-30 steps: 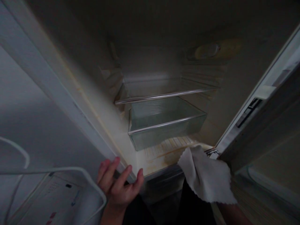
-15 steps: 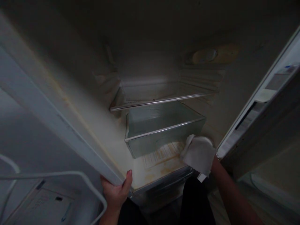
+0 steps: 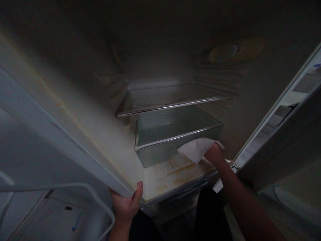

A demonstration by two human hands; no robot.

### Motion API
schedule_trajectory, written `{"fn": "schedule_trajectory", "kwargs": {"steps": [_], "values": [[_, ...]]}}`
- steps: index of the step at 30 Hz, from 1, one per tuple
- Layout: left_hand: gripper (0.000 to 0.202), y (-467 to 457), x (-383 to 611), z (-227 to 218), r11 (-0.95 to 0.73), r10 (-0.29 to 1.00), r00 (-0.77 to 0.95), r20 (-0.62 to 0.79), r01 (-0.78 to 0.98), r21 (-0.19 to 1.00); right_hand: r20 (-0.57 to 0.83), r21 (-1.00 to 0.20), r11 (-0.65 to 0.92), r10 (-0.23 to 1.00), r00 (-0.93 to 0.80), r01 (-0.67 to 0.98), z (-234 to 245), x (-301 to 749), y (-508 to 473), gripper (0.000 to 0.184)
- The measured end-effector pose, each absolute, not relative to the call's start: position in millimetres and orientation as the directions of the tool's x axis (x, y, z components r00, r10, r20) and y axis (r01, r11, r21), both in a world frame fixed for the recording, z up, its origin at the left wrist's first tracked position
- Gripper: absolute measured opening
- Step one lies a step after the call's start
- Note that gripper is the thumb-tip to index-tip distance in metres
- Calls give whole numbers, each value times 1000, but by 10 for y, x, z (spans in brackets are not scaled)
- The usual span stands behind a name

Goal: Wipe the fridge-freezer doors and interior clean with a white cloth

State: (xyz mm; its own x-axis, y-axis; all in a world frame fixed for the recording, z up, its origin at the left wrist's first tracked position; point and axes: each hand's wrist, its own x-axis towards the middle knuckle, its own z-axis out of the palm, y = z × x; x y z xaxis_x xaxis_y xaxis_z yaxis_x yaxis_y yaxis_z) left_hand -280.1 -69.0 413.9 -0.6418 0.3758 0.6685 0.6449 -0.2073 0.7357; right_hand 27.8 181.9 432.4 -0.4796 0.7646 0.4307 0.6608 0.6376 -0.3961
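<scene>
My left hand (image 3: 127, 204) grips the lower left edge of the refrigerator's frame (image 3: 110, 177), thumb on the inner side and fingers wrapped round the outside. My right hand (image 3: 213, 154) reaches into the refrigerator and holds a white cloth (image 3: 195, 148); most of its fingers are hidden behind the fabric. The cloth hangs over the right end of the stained refrigerator floor (image 3: 165, 182), in front of the clear drawer (image 3: 160, 152). Whether it touches the drawer, I cannot tell.
Above the drawer is a glass shelf (image 3: 175, 106) with a shiny front edge. The open door with its racks (image 3: 273, 124) stands at the right. A white cable (image 3: 97, 204) loops at the lower left, before a white panel (image 3: 52, 217). My knees are below.
My right hand has moved from the right front edge inward and left, carrying the cloth towards the drawer's front. My left hand keeps its hold. The view has shifted slightly.
</scene>
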Motion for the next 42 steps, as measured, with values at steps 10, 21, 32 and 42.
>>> {"fn": "schedule_trajectory", "kwargs": {"steps": [10, 21, 32, 42], "values": [[62, -708, -2840, 4104, -195, 427, -640, 639, 624, 756, 364, -556, 630, 771, -523, 542, 4364, -124, 1407, 40], [60, -691, -2733, 4185, -214, 375, -662, 649, 620, 755, 390, -655, 646, 733, -557, 391, 4336, -146, 1246, 33], [61, -690, -2790, 4126, -203, 401, -682, 611, 584, 786, 411, -596, 662, 738, -535, 455, 4359, -94, 1149, 32], [57, -682, -2756, 4167, -196, 393, -646, 654, 636, 746, 491, -587, 317, 871, 17, 745, 4632, 383, 1792, 35]]}}
